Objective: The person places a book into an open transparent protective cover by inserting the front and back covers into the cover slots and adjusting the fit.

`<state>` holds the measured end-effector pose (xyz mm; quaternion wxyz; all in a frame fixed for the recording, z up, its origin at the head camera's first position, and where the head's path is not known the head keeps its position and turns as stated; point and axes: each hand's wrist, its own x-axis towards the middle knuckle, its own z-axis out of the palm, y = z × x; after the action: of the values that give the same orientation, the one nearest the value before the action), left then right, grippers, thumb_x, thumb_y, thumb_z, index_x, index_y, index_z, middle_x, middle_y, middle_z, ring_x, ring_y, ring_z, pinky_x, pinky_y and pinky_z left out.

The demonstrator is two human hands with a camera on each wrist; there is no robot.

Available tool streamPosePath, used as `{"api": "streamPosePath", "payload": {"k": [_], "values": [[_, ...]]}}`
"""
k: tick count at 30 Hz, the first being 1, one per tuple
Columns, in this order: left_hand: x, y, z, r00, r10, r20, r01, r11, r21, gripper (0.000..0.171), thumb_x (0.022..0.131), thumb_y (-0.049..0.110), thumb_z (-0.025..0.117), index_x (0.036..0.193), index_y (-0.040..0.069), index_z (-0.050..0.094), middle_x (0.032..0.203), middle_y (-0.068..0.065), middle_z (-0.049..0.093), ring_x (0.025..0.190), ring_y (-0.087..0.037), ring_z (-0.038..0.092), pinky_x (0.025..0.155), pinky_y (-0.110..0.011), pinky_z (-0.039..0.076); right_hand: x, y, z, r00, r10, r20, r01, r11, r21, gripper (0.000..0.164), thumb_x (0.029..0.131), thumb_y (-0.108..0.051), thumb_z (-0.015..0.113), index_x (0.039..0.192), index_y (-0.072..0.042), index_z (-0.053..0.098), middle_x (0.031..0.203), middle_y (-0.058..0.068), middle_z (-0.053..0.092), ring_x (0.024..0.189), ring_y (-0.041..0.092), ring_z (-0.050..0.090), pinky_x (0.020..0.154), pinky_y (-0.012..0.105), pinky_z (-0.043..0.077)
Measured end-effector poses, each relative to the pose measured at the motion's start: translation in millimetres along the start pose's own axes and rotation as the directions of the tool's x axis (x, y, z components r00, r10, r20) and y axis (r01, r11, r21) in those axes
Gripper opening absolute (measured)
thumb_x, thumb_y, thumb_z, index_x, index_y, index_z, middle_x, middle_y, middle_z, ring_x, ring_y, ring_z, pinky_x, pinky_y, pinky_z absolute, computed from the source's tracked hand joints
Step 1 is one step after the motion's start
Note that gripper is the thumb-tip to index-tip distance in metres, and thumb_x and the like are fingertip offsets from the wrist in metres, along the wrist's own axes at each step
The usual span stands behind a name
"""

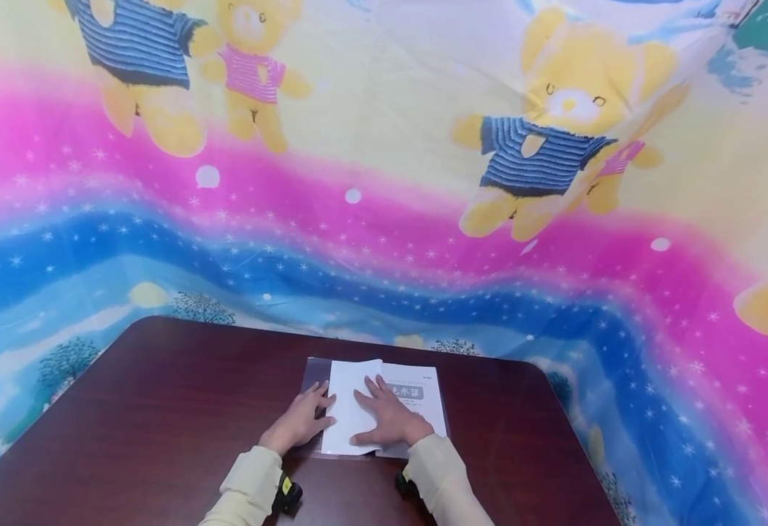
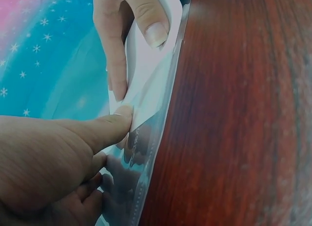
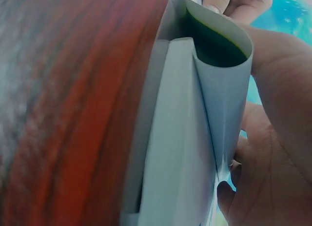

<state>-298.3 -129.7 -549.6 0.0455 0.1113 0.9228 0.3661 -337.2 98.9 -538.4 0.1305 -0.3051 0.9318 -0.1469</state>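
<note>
A paperback book [image 1: 427, 416] lies on the table with its front cover [image 1: 346, 431] turned over to the left, white inner side up. Beneath the cover a clear plastic sleeve [image 1: 316, 371] shows along the left. My left hand [image 1: 301, 418] rests at the cover's left edge, its thumb touching the white edge over the plastic in the left wrist view. My right hand [image 1: 393, 420] lies across the cover near the spine, fingers spread and pressing. From the right wrist view, the cover [image 3: 224, 89] bows up beside the page block [image 3: 170, 123], green on its outer face.
The dark reddish-brown table [image 1: 160, 409] has rounded far corners. Behind it hangs a bright cloth [image 1: 370, 241] printed with bears and snowflakes. A dark wrist camera [image 1: 287, 494] sits under the left sleeve, another [image 1: 405, 483] under the right.
</note>
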Motion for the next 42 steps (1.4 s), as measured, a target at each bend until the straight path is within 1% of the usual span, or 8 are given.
{"api": "streamPosePath", "payload": {"k": [5, 10, 15, 22, 28, 32, 39, 42], "values": [[0.3, -2.0, 0.6, 1.000, 0.004, -0.010, -0.004, 1.000, 0.008, 0.050, 0.095, 0.019, 0.072, 0.141, 0.003, 0.059, 0.161, -0.020, 0.036, 0.150, -0.046, 0.026, 0.114, -0.065, 0.032, 2.2, -0.5, 2.6, 1.000, 0.002, 0.001, -0.002, 1.000, 0.017, 0.092, 0.086, -0.058, 0.074, 0.160, -0.019, 0.035, 0.171, 0.008, 0.013, 0.159, 0.031, 0.002, 0.123, 0.058, 0.023], [0.5, -1.6, 0.9, 1.000, 0.008, -0.009, -0.008, 1.000, 0.006, 0.051, 0.095, 0.019, 0.073, 0.141, 0.003, 0.059, 0.161, -0.020, 0.037, 0.151, -0.045, 0.025, 0.114, -0.065, 0.032, 2.9, -3.1, 1.9, 1.000, -0.004, -0.007, 0.005, 1.000, 0.026, 0.091, 0.086, -0.055, 0.075, 0.159, -0.018, 0.036, 0.171, 0.009, 0.016, 0.159, 0.032, 0.003, 0.123, 0.059, 0.023], [0.1, -1.7, 1.5, 1.000, -0.001, -0.004, 0.001, 1.000, 0.007, 0.051, 0.095, 0.019, 0.072, 0.142, 0.003, 0.059, 0.161, -0.020, 0.036, 0.151, -0.045, 0.025, 0.114, -0.065, 0.032, 3.4, -3.7, 3.0, 1.000, 0.001, -0.002, -0.001, 1.000, 0.026, 0.092, 0.086, -0.057, 0.074, 0.159, -0.018, 0.036, 0.171, 0.009, 0.016, 0.159, 0.032, 0.003, 0.123, 0.059, 0.023], [-0.5, -2.4, 2.7, 1.000, 0.012, -0.010, -0.012, 1.000, 0.013, 0.050, 0.095, 0.019, 0.073, 0.140, 0.002, 0.060, 0.160, -0.022, 0.038, 0.150, -0.047, 0.027, 0.114, -0.065, 0.033, 4.5, -5.0, 5.9, 1.000, -0.015, -0.018, 0.015, 0.999, 0.034, 0.092, 0.085, -0.054, 0.076, 0.158, -0.015, 0.038, 0.170, 0.013, 0.018, 0.158, 0.035, 0.006, 0.122, 0.059, 0.023], [-0.6, -4.3, 3.2, 1.000, 0.013, -0.006, -0.013, 1.000, 0.008, 0.050, 0.095, 0.018, 0.072, 0.141, 0.001, 0.059, 0.159, -0.024, 0.038, 0.150, -0.047, 0.026, 0.114, -0.065, 0.032, 5.2, -7.2, 7.3, 1.000, -0.009, -0.013, 0.010, 1.000, 0.026, 0.092, 0.085, -0.055, 0.075, 0.159, -0.015, 0.037, 0.170, 0.013, 0.018, 0.158, 0.035, 0.006, 0.122, 0.059, 0.023], [-0.2, -4.6, 2.1, 1.000, 0.020, -0.006, -0.020, 1.000, 0.005, 0.050, 0.095, 0.018, 0.072, 0.141, 0.001, 0.059, 0.159, -0.023, 0.038, 0.151, -0.046, 0.025, 0.115, -0.064, 0.032, 5.5, -8.9, 5.7, 1.000, -0.016, -0.011, 0.016, 1.000, 0.022, 0.092, 0.086, -0.055, 0.075, 0.159, -0.015, 0.036, 0.170, 0.013, 0.018, 0.158, 0.036, 0.005, 0.122, 0.059, 0.023], [1.8, -4.4, 0.1, 0.998, 0.063, -0.012, -0.063, 0.998, 0.022, 0.048, 0.095, 0.016, 0.072, 0.138, -0.002, 0.060, 0.157, -0.026, 0.040, 0.149, -0.047, 0.028, 0.116, -0.064, 0.030, 5.4, -11.1, 3.0, 1.000, -0.024, -0.004, 0.024, 0.999, 0.021, 0.093, 0.087, -0.053, 0.075, 0.160, -0.013, 0.034, 0.170, 0.015, 0.016, 0.158, 0.037, 0.004, 0.123, 0.058, 0.021], [1.4, -3.5, -0.6, 0.998, 0.060, -0.010, -0.060, 0.998, 0.021, 0.049, 0.095, 0.016, 0.072, 0.138, -0.002, 0.060, 0.157, -0.026, 0.040, 0.149, -0.047, 0.028, 0.116, -0.064, 0.030, 5.4, -12.0, 3.3, 1.000, -0.022, -0.005, 0.022, 1.000, 0.016, 0.093, 0.086, -0.053, 0.075, 0.159, -0.013, 0.035, 0.170, 0.015, 0.016, 0.157, 0.038, 0.005, 0.123, 0.058, 0.021]]}}
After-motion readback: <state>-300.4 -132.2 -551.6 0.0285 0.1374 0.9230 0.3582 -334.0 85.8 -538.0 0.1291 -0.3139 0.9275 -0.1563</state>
